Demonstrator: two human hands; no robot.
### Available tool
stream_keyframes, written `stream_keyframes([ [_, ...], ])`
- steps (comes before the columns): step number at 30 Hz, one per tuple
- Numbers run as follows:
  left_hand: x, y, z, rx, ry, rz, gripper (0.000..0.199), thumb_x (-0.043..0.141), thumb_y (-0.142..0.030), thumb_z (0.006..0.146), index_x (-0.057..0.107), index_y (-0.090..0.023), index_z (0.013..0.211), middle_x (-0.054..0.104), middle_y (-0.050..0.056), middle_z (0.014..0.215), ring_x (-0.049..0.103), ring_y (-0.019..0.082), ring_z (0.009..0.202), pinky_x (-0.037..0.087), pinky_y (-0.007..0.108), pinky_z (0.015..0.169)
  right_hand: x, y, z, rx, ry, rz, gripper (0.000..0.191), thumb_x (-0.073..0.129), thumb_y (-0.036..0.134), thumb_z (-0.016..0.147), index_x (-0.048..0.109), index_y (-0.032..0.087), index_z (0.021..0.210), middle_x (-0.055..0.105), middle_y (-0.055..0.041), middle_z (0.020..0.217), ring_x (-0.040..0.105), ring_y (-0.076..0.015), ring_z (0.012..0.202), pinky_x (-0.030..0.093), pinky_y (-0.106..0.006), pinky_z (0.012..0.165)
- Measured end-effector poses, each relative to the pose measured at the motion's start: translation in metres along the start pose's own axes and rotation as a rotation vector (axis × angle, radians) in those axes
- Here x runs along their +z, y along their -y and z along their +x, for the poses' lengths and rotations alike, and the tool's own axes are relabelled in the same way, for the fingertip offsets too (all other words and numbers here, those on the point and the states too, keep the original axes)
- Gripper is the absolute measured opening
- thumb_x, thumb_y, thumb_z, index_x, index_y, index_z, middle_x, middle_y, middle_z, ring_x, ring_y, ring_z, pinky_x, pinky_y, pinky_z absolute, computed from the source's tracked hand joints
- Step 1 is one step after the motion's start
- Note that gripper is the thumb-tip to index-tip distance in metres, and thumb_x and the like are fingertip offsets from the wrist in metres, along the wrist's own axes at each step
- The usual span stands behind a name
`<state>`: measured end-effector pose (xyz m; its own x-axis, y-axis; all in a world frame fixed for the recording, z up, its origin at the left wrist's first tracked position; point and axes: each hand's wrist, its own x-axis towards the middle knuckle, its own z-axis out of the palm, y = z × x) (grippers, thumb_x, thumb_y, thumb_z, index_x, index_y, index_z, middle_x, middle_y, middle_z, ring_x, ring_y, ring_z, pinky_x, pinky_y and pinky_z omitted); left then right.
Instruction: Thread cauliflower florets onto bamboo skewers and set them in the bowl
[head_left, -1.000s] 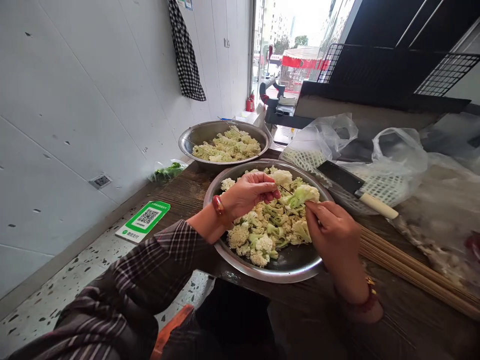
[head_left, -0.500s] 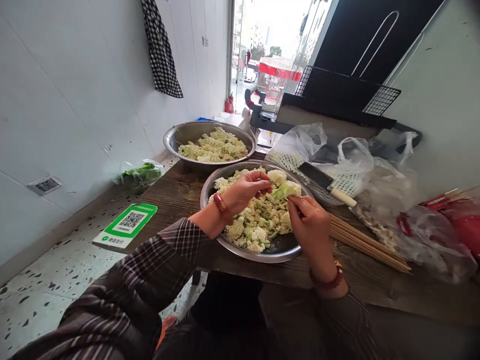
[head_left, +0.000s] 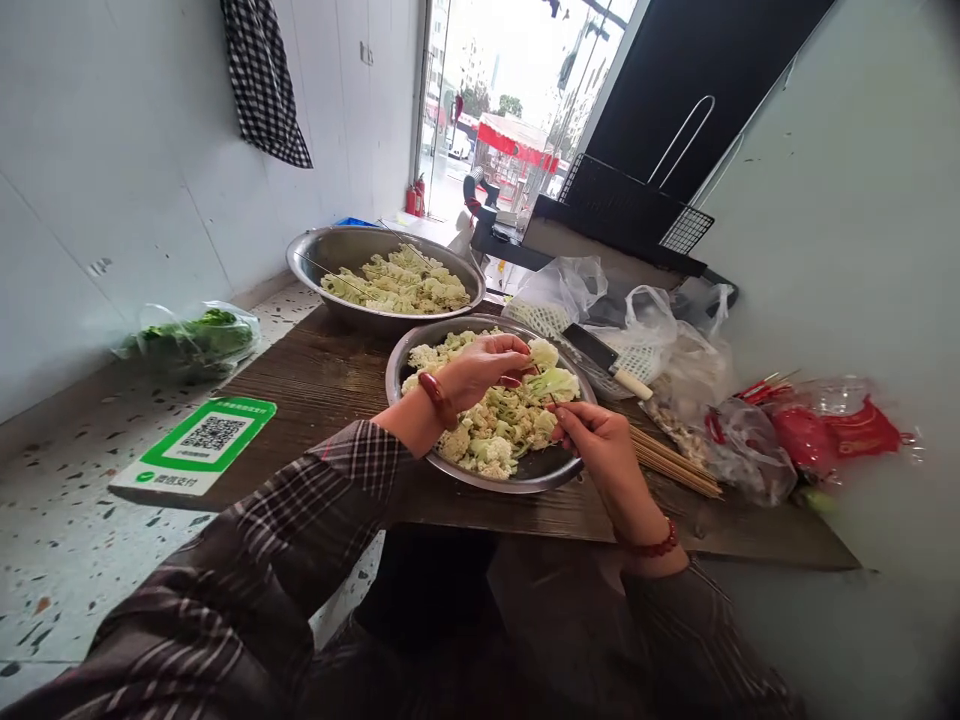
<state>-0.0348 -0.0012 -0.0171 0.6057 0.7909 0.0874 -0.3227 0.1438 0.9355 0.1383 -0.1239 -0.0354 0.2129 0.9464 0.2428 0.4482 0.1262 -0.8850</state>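
Cauliflower pieces [head_left: 491, 455] fill the near metal bowl [head_left: 525, 486] on the dark wooden table. Over the bowl, my left hand [head_left: 487, 370] is closed at the fingertips on a pale cauliflower floret [head_left: 543, 353]. To its right, my right hand [head_left: 596, 440] is pinched at the bowl's right side on a thin, dark end of something I cannot make out. Behind stands a second metal bowl [head_left: 352, 314] with more cauliflower and thin skewers lying across it. A bundle of wooden skewers [head_left: 675, 463] lies right of my right hand.
A cleaver [head_left: 592, 348] with a pale handle and plastic bags [head_left: 645, 325] lie behind the skewers. A green QR-code card [head_left: 214, 440] is at the table's left edge, and bagged greens [head_left: 202, 340] are beyond it.
The camera view has shifted. My right hand has moved down and away from the light green floret it held, which now sits among the pieces in the bowl.
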Motion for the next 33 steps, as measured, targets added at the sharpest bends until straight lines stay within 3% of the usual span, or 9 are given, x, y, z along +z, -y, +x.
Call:
stream_keyframes([
  [3,-0.001,0.0,0.0,0.009,0.01,-0.019,0.026,0.081,-0.028,0.071,0.062,-0.014,0.081,0.067,0.003,0.081,0.062,0.01,0.07,0.045,0.025,0.067,0.005,0.003,-0.002,-0.135,-0.153,-0.169,0.031,0.065,0.044,0.085,0.08,0.016,0.088,0.073,-0.0046,0.07,0.063,-0.0174,0.064,0.048,-0.029,0.062],
  [6,-0.004,0.003,0.002,0.036,0.004,-0.075,0.03,0.083,-0.034,0.07,0.063,-0.014,0.081,0.066,0.002,0.08,0.06,0.01,0.069,0.045,0.024,0.064,0.012,0.004,0.0,-0.159,-0.182,-0.162,0.03,0.064,0.041,0.086,0.08,0.017,0.093,0.074,-0.0046,0.073,0.064,-0.0186,0.067,0.048,-0.03,0.064],
  [10,-0.006,0.004,0.003,0.029,0.01,-0.109,0.034,0.083,-0.04,0.071,0.064,-0.012,0.076,0.064,0.003,0.078,0.06,0.01,0.071,0.042,0.022,0.06,0.02,0.002,0.005,-0.092,-0.135,-0.001,0.034,0.068,0.043,0.083,0.079,0.015,0.099,0.072,-0.0041,0.071,0.06,-0.016,0.064,0.047,-0.029,0.062],
  [12,-0.006,0.004,0.001,0.021,0.012,-0.119,0.034,0.083,-0.04,0.072,0.064,-0.012,0.076,0.065,0.004,0.08,0.06,0.01,0.073,0.041,0.021,0.059,0.021,0.002,0.007,-0.035,-0.101,0.09,0.038,0.07,0.047,0.081,0.079,0.015,0.099,0.069,-0.0026,0.067,0.054,-0.0126,0.056,0.041,-0.026,0.053],
  [18,-0.003,0.001,-0.001,0.041,-0.014,-0.167,0.034,0.084,-0.04,0.071,0.064,-0.013,0.079,0.067,0.004,0.083,0.064,0.012,0.081,0.037,0.019,0.057,0.027,0.007,0.001,0.125,0.119,0.282,0.049,0.066,0.059,0.082,0.075,0.014,0.099,0.058,0.0031,0.051,0.04,-0.007,0.039,0.028,-0.02,0.038],
  [27,0.008,-0.002,-0.004,0.039,-0.056,-0.101,0.032,0.081,-0.038,0.073,0.06,-0.014,0.074,0.064,0.002,0.078,0.061,0.009,0.075,0.03,0.019,0.053,0.032,0.004,-0.007,0.062,-0.064,0.158,0.048,0.065,0.054,0.083,0.078,0.011,0.099,0.048,0.0067,0.042,0.036,-0.0072,0.037,0.028,-0.021,0.039],
  [33,0.02,-0.001,-0.009,0.07,-0.066,-0.066,0.032,0.081,-0.036,0.074,0.057,-0.014,0.07,0.058,0.0,0.072,0.055,0.008,0.067,0.03,0.02,0.052,0.035,0.005,-0.009,0.002,-0.119,0.171,0.045,0.066,0.053,0.082,0.079,0.012,0.093,0.046,0.0065,0.044,0.035,-0.0083,0.04,0.029,-0.024,0.041],
])
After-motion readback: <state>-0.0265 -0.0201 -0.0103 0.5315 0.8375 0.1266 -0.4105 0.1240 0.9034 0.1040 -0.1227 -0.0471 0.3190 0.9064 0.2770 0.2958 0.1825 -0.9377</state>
